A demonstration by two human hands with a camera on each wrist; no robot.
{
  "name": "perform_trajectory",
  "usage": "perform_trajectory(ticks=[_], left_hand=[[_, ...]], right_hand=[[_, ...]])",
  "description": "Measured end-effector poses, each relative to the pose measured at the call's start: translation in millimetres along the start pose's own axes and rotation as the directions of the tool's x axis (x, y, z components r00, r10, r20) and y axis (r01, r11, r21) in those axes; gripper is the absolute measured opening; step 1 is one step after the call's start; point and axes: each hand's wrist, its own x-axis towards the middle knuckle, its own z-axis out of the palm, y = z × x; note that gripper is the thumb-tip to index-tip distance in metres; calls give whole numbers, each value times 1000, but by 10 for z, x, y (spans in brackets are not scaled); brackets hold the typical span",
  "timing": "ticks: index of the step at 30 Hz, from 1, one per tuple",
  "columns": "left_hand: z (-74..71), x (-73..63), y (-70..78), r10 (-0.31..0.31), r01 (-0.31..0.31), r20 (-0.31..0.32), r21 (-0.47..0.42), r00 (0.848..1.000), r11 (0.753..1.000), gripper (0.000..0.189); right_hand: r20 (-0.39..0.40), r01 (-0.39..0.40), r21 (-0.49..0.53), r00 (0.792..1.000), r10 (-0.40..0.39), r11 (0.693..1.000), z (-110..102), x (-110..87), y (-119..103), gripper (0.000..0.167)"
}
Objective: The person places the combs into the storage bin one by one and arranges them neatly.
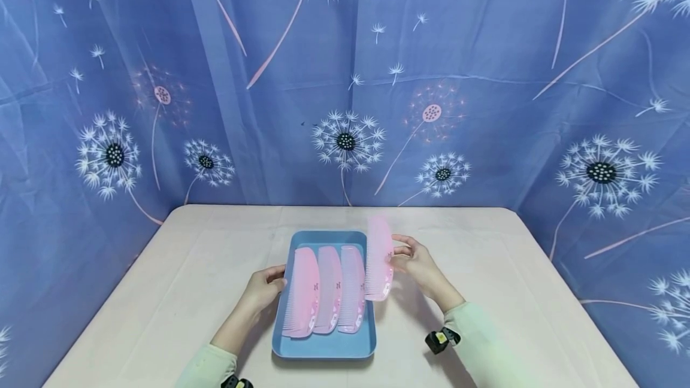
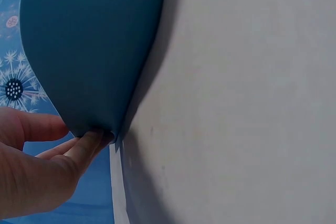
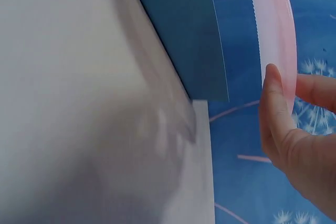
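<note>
My right hand (image 1: pixel 426 265) pinches a pink comb (image 1: pixel 380 259) by its curved back, thumb on one face and fingers on the other. This comb is raised at the right rim of a blue tray (image 1: pixel 323 349), its teeth facing left. Inside the tray three more pink combs lie side by side: a left comb (image 1: pixel 303 292), a middle comb (image 1: pixel 329 289) and a right comb (image 1: pixel 353 289), teeth all to the left. With thumb and fingers, my left hand (image 1: pixel 261 289) grips the tray's left side; the left wrist view shows the fingertips on the outer wall (image 2: pixel 94 51).
The tray stands on a pale cloth-covered table (image 1: pixel 205 268). A blue curtain with dandelion prints (image 1: pixel 280 136) hangs behind and at both sides. Black wrist cameras sit at both sleeves, the right camera (image 1: pixel 442 339) close above the tabletop.
</note>
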Motion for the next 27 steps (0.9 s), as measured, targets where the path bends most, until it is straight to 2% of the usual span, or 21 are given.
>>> perform_trajectory(ticks=[18,27], left_hand=[[-26,-4,10,-4,4,9,-3,1000,1000,40],[-18,3,5,-7,7,9,-3,1000,1000,41]], right_hand=[[95,-1,20,995,-1,1000,470,40,-16,61],[127,-5,-16,992,7,1000,624,22,4,61]])
